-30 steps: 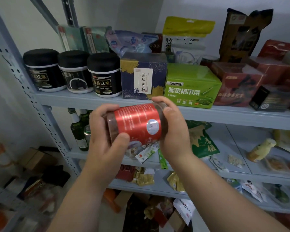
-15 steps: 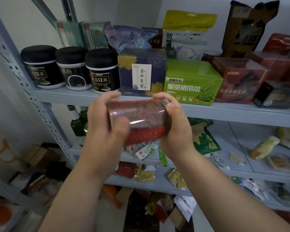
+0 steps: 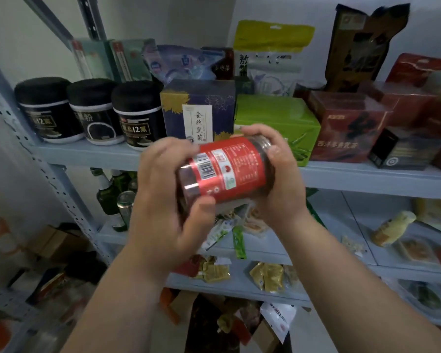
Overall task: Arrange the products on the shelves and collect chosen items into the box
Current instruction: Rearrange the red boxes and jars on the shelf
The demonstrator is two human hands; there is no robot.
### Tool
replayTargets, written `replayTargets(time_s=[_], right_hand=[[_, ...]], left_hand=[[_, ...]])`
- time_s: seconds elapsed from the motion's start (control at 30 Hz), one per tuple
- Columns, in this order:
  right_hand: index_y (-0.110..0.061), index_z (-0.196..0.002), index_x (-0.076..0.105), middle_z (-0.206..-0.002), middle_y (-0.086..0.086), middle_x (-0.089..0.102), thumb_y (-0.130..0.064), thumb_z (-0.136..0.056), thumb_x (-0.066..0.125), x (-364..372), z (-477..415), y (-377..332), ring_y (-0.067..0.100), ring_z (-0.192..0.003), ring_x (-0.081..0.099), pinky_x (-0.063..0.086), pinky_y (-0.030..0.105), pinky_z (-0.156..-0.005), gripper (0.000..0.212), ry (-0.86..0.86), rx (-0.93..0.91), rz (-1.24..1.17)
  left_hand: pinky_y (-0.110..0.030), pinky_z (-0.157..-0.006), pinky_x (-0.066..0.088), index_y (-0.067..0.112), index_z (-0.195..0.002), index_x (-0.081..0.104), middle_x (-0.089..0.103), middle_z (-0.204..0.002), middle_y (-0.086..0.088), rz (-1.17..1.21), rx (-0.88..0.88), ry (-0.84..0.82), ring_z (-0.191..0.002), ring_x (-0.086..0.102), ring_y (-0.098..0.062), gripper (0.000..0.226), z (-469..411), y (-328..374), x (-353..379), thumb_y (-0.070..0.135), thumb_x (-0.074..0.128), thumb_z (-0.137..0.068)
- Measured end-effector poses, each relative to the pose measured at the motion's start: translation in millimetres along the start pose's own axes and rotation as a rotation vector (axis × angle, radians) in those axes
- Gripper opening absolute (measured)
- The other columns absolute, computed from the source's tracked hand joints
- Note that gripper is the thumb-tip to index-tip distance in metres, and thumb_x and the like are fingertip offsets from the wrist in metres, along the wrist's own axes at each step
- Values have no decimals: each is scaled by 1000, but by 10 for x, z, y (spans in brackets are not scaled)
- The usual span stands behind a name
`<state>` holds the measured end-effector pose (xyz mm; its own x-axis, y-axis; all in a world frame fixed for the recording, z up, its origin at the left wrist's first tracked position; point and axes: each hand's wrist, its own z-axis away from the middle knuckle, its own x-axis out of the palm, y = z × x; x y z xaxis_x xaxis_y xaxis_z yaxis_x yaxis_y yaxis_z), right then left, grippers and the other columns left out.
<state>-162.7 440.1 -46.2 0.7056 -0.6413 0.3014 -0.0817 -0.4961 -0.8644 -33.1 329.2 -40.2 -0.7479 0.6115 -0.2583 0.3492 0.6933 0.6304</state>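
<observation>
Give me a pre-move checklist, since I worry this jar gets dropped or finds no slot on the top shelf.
1. Grip: left hand and right hand both hold the red jar, one at each end: ok.
2. Jar upright: it lies on its side between the hands: not ok.
3. Lid tight: hands cover the ends: cannot tell.
4. Barcode faces the camera: ok.
5. Free front slot on the top shelf: black jars, navy box, green box stand packed: not ok.
6. Collecting box found: only blurred cardboard low at left: cannot tell.

red jar (image 3: pixel 227 169) between both hands (image 3: pixel 163 200)
</observation>
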Motion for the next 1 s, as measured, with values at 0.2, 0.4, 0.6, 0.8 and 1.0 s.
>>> replayTargets(time_s=[0.2,0.4,0.6,0.8,1.0], right_hand=[[-26,-120,60,-113,10,63,-25,-72,61,-505,-431,-387,33,-97,63,58,38,-61,48,-269,230,-1],[-26,-132,54,-121,5,64,-21,-67,67,-1153,-938,-1013,27,-108,64,57,41,-83,66,-321,59,232],[-42,-134,48,-132,-3,58,-25,-80,76,-1627,-1218,-1424,11,-116,61,57,27,-89,64,-5,-247,811],[-38,-150,34,-148,1,38,-30,-85,78,-1913,-1619,-1566,9,-124,39,41,30,-101,80,74,-221,1290],[-34,-140,33,-132,7,47,-38,-84,76,-2124,-1988,-1530,25,-112,55,51,37,-88,70,58,-110,1446]], left_hand=[[-35,-70,60,41,-119,52,54,-122,6,386,-191,24,-109,64,-20,32,-318,-14,363,43,54,-86],[-31,-74,58,44,-121,55,64,-104,28,540,-282,49,-100,67,-5,33,-953,99,985,31,51,-91],[-20,-98,49,47,-141,44,56,-129,20,146,-304,-85,-116,57,1,48,-1592,74,1491,31,61,-99],[-29,-115,32,41,-153,36,34,-158,11,-237,-190,-525,-144,35,-9,61,-1808,-62,1848,46,59,-98],[-33,-121,22,41,-158,26,21,-165,9,-487,-50,-895,-153,16,-16,75,-1876,-130,2097,75,38,-92]])
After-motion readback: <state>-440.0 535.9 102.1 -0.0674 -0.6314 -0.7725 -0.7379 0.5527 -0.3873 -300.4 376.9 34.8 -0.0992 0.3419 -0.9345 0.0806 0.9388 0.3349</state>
